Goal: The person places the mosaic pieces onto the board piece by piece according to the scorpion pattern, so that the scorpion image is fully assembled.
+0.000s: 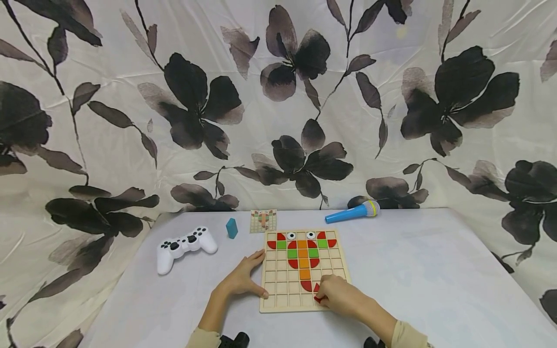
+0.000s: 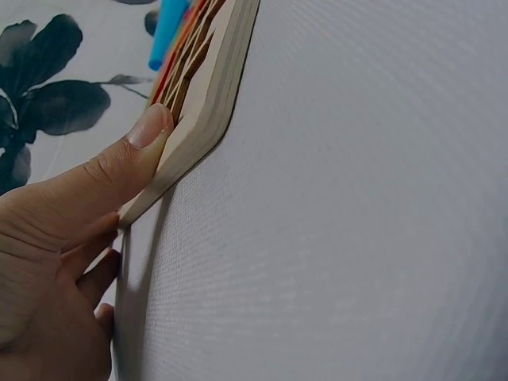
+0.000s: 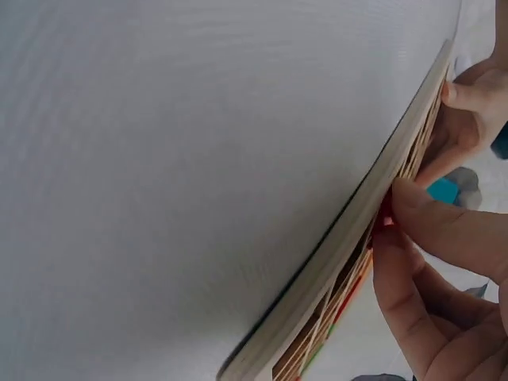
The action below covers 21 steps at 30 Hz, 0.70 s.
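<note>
A square wooden grid board (image 1: 278, 304) lies on the table, with red, green and orange pieces and two eye pieces set in its cells. My right hand (image 1: 341, 296) is over the board's lower right part, thumb and fingertips pinching a small red piece (image 3: 386, 211) close to the grid. A red triangle piece (image 1: 316, 287) sits beside those fingertips. At the board's left edge rests my left hand (image 1: 239, 278), fingers extended and spread. Its thumb (image 2: 151, 127) presses on the rim near the lower left corner.
A small pattern card (image 1: 263, 221) lies behind the board. To the left are a white game controller (image 1: 187, 246) and a teal block (image 1: 232, 228). A blue toy microphone (image 1: 352, 211) lies at the back right, before a floral cloth backdrop (image 1: 383, 145).
</note>
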Motion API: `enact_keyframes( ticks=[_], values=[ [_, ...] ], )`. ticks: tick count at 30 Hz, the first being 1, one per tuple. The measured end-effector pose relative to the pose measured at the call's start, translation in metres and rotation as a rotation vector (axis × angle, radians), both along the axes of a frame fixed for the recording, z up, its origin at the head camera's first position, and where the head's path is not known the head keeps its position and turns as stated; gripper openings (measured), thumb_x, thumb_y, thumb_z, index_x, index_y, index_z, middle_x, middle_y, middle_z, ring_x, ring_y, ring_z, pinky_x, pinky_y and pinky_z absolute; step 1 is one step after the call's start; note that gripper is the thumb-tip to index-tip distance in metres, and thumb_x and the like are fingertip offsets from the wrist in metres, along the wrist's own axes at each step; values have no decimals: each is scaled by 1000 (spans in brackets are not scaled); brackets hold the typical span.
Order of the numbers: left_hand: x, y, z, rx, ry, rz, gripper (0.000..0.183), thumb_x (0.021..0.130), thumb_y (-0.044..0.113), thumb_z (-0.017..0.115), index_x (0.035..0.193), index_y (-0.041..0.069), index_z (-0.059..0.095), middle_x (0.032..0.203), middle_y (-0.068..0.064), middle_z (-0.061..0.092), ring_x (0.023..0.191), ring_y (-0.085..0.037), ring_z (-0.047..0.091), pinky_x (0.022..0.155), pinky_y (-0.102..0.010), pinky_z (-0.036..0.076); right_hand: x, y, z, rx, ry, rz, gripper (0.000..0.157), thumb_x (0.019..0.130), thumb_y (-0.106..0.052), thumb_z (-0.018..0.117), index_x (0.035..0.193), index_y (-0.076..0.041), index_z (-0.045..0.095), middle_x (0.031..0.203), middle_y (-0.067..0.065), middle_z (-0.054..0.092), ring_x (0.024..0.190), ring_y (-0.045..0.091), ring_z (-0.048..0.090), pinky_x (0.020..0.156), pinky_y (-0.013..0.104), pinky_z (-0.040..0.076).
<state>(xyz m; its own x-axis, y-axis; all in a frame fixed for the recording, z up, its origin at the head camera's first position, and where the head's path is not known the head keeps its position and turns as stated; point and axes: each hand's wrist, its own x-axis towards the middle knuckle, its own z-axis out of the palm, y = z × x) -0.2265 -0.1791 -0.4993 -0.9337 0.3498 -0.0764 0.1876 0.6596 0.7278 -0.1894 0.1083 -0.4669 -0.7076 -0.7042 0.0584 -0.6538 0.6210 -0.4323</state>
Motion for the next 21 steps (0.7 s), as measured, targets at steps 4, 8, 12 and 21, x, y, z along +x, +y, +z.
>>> enact_keyframes(
  ticks=[4,8,12,21],
  values=[
    [0,0,0,-6,2,4,108,56,29,90,143,-4,35,152,-18,28,139,-43,17,112,-60,13,-1,1,-1,37,41,31,8,81,-4,71,87,-5,76,78,-1,62,69,1,50,60,15,49],
    [0,1,0,-1,1,10,107,56,28,90,142,-3,35,152,-18,28,139,-44,17,111,-61,14,-2,2,-2,36,51,34,9,81,-5,70,88,-8,76,79,-1,62,70,2,51,62,16,50],
    [1,1,1,-1,-1,8,107,56,28,90,143,-3,35,152,-18,28,139,-45,17,111,-61,14,-2,3,-1,12,0,16,9,81,-5,71,88,-5,76,81,-1,64,73,3,54,65,16,52],
    [1,1,1,-4,-4,6,107,57,29,90,143,-3,35,152,-17,27,139,-46,16,111,-62,14,-6,3,-4,-14,-5,21,10,80,-3,71,90,-5,75,84,-1,64,78,4,56,68,18,52]
  ],
)
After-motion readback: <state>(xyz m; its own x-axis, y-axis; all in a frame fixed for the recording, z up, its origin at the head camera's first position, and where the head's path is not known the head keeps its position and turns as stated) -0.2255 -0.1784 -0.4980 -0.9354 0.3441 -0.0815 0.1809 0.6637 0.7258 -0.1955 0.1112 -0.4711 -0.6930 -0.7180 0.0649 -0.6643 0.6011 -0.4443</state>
